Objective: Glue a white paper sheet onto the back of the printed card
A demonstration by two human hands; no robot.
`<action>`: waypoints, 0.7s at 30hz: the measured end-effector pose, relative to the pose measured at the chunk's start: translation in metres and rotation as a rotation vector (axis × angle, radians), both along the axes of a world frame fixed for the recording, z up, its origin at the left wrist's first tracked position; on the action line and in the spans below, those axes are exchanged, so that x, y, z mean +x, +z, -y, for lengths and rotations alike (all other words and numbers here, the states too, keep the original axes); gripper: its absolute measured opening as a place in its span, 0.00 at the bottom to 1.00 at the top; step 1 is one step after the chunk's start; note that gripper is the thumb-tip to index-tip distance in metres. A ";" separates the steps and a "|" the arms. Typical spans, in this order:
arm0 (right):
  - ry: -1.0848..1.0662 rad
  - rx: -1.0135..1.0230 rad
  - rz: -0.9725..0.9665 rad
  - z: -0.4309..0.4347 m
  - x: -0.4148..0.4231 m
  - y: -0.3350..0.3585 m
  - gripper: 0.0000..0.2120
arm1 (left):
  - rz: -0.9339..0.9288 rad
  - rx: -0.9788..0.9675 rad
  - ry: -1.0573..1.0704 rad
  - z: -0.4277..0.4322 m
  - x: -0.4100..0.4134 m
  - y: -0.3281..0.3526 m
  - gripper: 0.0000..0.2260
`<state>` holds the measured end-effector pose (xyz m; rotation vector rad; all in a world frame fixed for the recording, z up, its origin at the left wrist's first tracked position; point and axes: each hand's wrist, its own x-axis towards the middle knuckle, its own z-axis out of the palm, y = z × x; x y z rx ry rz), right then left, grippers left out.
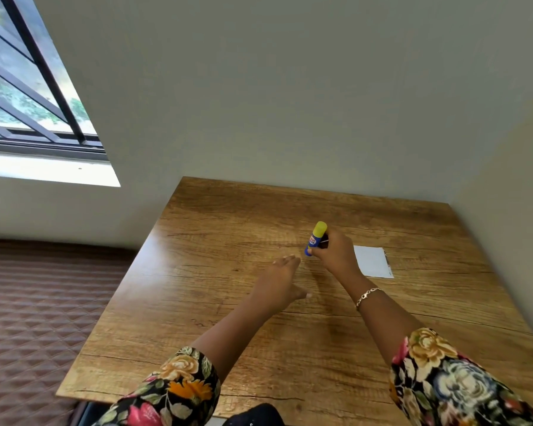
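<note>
My right hand (333, 250) grips a glue stick (315, 238) with a blue body and a yellow cap, held upright a little above the wooden table (197, 318). The cap is on. Just right of that hand a white paper sheet (373, 262) lies flat on the table, a thin printed edge peeking out along its right side. My left hand (282, 282) hovers over the table's middle, fingers stretched out and apart, holding nothing. It is a short way left of the glue stick and apart from it.
The table stands against a grey wall (290, 103) at its far edge and another wall on the right. A window (28, 87) with dark bars is at upper left. A brown quilted surface (37, 302) lies left of the table.
</note>
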<state>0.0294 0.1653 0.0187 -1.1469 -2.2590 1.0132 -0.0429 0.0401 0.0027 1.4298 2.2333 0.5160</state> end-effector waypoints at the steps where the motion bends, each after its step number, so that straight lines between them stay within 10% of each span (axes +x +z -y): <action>1: 0.004 -0.002 0.005 -0.001 -0.002 -0.002 0.14 | 0.005 0.008 0.002 0.000 0.000 -0.001 0.36; 21: -0.007 0.049 0.089 -0.003 0.004 -0.019 0.19 | -0.053 0.023 -0.022 0.003 -0.002 -0.017 0.33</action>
